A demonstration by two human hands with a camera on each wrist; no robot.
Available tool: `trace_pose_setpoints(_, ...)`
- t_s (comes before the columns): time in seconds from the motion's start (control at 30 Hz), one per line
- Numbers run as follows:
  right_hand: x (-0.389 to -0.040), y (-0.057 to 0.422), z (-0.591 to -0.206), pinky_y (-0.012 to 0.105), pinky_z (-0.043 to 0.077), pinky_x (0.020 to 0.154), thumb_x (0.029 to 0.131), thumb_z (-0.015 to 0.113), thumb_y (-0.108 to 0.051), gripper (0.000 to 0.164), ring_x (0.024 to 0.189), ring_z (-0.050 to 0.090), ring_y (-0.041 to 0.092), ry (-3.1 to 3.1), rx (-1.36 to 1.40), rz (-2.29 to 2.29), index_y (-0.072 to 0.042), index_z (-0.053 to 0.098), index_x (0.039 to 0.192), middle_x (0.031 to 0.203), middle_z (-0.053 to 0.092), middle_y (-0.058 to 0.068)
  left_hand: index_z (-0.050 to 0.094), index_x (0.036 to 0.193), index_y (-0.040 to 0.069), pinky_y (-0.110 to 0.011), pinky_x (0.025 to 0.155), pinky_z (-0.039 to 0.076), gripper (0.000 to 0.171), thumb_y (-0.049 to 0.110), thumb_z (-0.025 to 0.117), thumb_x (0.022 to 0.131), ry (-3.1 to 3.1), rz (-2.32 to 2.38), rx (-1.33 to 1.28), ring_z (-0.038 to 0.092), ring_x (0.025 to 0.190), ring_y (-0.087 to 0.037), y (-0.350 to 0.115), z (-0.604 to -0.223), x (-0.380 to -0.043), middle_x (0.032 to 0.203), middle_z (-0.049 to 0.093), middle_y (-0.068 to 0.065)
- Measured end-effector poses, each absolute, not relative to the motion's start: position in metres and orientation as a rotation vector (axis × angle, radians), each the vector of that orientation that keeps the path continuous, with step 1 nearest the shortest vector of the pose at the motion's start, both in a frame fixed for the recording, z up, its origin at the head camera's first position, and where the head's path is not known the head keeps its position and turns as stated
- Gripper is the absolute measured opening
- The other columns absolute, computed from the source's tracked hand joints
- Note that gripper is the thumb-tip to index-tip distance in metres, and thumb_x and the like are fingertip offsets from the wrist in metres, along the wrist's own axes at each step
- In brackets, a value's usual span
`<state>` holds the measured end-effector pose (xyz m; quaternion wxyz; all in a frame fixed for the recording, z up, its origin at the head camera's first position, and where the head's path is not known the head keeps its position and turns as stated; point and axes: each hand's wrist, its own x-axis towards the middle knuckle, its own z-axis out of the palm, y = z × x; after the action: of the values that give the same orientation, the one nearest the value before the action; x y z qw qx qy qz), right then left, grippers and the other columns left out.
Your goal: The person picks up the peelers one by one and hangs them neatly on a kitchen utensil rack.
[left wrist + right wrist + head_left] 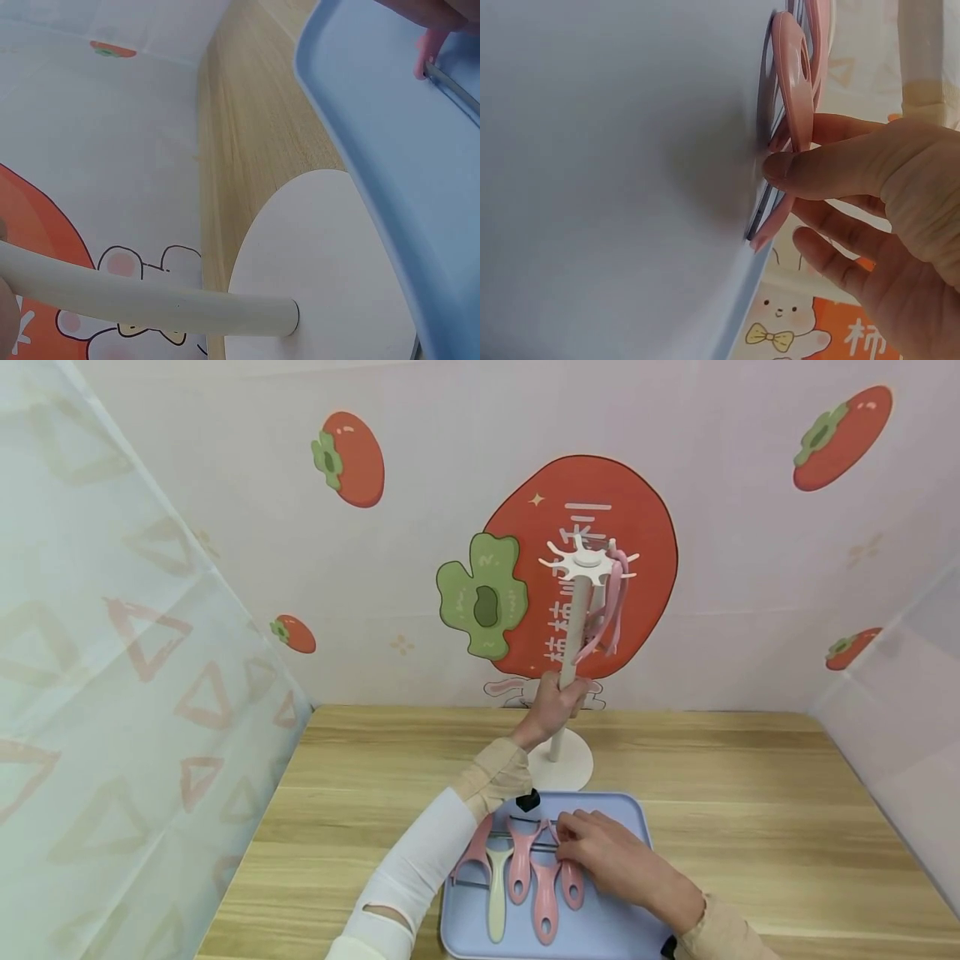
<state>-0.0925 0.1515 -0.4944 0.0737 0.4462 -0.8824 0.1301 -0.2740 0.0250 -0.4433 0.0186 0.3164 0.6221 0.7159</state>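
My left hand (553,706) grips the pole of a white stand (576,627) with a ring of hooks at its top. Pink peelers (617,597) hang from the right side of that ring. Over the blue tray (622,939), my right hand (618,860) pinches a pink peeler (795,90) just below its handle, thumb on one side and fingers on the other. Beside it on the tray lie more pink peelers (546,906) and one cream peeler (497,897), their heads crowded together.
The stand's round white base (300,240) stands on the wooden table (750,827), right behind the tray's far edge. A printed cloth wall (712,635) rises at the back, with side walls left and right. My left forearm (420,843) crosses the tray's left edge.
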Motion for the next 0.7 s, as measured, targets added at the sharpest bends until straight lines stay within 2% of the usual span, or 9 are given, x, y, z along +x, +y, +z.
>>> trace_pose_setpoints(0.2,-0.093,0.156,-0.491,0.028,0.047,0.069,0.083,0.079,-0.003,0.019,0.083,0.052,0.010,-2.671,1.313,0.395,-0.020,0.083,0.090,0.100,0.061,-0.003,0.043,0.059,0.000,-0.029,0.044,0.021,0.047,0.013,0.056,0.101,1.918,2.222,1.000,0.025,0.042,-0.014,0.025,-0.445,-0.275,0.046,0.031,0.003)
trace_pose_setpoints(0.43,-0.095,0.166,-0.480,0.030,0.050,0.071,0.083,0.080,-0.004,0.017,0.080,0.049,0.008,-2.647,1.276,0.440,-0.021,0.078,0.086,0.097,0.057,-0.008,0.044,0.062,-0.003,-0.029,0.044,0.021,0.045,0.014,0.055,0.102,1.922,2.219,0.989,0.026,0.042,-0.014,0.025,-0.444,-0.276,0.046,0.032,0.003)
trace_pose_setpoints(0.7,-0.098,0.176,-0.468,0.031,0.057,0.078,0.081,0.084,-0.006,0.018,0.085,0.057,0.004,-2.647,1.310,0.565,-0.019,0.077,0.091,0.095,0.065,-0.011,0.045,0.064,-0.005,-0.028,0.044,0.020,0.044,0.013,0.054,0.103,1.924,2.215,0.992,0.026,0.042,-0.015,0.026,-0.445,-0.276,0.046,0.031,0.004)
